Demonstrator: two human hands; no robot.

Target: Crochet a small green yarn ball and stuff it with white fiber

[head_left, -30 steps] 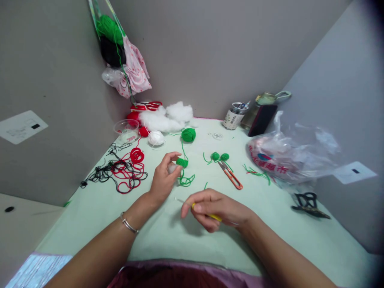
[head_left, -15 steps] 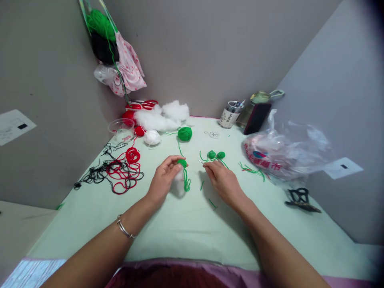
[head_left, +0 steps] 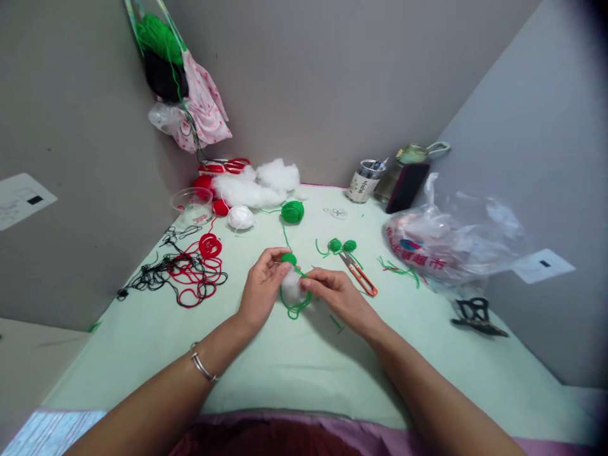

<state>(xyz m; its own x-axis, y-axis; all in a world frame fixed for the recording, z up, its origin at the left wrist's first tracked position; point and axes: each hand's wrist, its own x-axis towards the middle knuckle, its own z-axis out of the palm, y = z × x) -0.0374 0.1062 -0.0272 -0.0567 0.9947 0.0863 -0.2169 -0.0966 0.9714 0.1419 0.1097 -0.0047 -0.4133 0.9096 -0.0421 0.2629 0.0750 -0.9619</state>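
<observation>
My left hand (head_left: 262, 285) pinches a small green crocheted piece (head_left: 289, 258) between thumb and fingers. White stuffing (head_left: 293, 282) shows just below it, between my hands. From the piece a green yarn tail (head_left: 298, 311) loops down over the table. My right hand (head_left: 327, 288) is closed on a strand of this yarn, drawn out toward the right. The yellow-handled crochet hook cannot be made out clearly now. Orange thread snips (head_left: 361, 276) lie right of my right hand, below two small green crocheted balls (head_left: 342, 245).
A green yarn ball (head_left: 292, 212), a white yarn ball (head_left: 240, 218) and white fluff (head_left: 251, 189) sit farther back. Tangled red and black cords (head_left: 190, 272) lie left. To the right are a plastic bag (head_left: 441, 244), a pen can (head_left: 363, 182), a phone (head_left: 408, 189) and a black clip (head_left: 477, 316).
My right hand, earlier holding the crochet hook, went over to the snips and came back left to the green yarn. My left hand has kept hold of the crocheted piece.
</observation>
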